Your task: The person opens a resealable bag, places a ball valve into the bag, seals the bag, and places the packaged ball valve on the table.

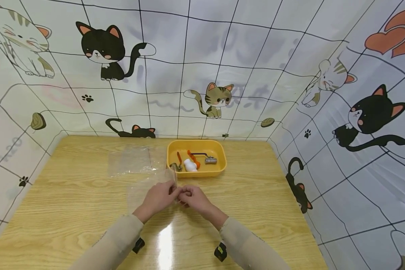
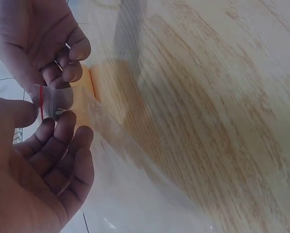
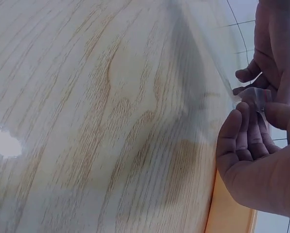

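Observation:
A clear zip-lock bag (image 1: 138, 191) with a red strip (image 2: 41, 97) along its mouth is held above the table, just in front of the yellow tray. My left hand (image 1: 158, 198) pinches its zip edge between thumb and fingers. Close beside it, my right hand (image 1: 196, 200) pinches the same edge, fingertips almost meeting the left ones. In the left wrist view the bag's film (image 2: 130, 194) hangs down and away from the hands. In the right wrist view a small corner of the bag (image 3: 254, 97) shows between the two hands.
The yellow tray (image 1: 222, 171) holds a metal valve with a dark lever (image 1: 210, 160), a white plastic piece (image 1: 190, 165), an orange piece (image 1: 196, 163) and a brass-coloured fitting (image 1: 175, 167). More clear plastic film (image 1: 129, 161) lies left of it. Patterned cloth (image 1: 168, 78) stands behind the table.

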Demonstrator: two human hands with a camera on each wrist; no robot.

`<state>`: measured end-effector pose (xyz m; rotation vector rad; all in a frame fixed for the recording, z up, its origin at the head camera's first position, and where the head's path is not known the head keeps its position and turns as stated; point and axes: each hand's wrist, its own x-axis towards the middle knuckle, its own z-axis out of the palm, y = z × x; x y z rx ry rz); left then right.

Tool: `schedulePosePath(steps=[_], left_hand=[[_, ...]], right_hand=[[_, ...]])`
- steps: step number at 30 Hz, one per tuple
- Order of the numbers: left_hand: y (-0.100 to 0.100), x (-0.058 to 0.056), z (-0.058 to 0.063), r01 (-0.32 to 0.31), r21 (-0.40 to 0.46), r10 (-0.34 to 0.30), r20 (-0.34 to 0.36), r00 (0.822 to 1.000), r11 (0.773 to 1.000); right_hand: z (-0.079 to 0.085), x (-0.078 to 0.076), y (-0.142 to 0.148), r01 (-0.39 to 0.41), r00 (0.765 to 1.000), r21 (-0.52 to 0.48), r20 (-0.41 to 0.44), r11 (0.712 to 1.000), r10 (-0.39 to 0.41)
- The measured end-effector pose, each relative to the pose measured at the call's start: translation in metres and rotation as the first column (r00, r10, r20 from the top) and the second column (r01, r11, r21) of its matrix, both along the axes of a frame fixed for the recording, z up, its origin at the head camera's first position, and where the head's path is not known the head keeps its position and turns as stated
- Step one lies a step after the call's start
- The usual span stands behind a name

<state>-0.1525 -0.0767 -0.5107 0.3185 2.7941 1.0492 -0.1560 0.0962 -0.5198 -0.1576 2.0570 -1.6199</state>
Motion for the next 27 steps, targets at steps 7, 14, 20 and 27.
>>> schedulePosePath(steps=[7,14,20,27], left_hand=[[0.001,0.001,-0.002,0.044,0.033,-0.044,-0.006,0.999,0.998],[0.000,0.000,0.000,0.090,0.072,-0.092,0.022,0.995,0.993],[-0.001,-0.002,0.001,0.152,0.126,-0.159,0.041,0.987,0.980],[-0.003,-0.004,-0.001,0.239,0.155,-0.245,0.020,0.969,0.958]], right_hand=[[0.000,0.001,0.003,-0.012,1.000,0.009,0.027,1.000,0.012],[0.004,0.004,0.005,-0.041,0.997,0.083,-0.067,0.996,0.046],[0.003,0.006,0.008,-0.052,0.993,0.114,-0.102,0.992,0.064],[0.032,0.017,0.006,-0.022,0.995,0.048,-0.099,0.999,0.027]])
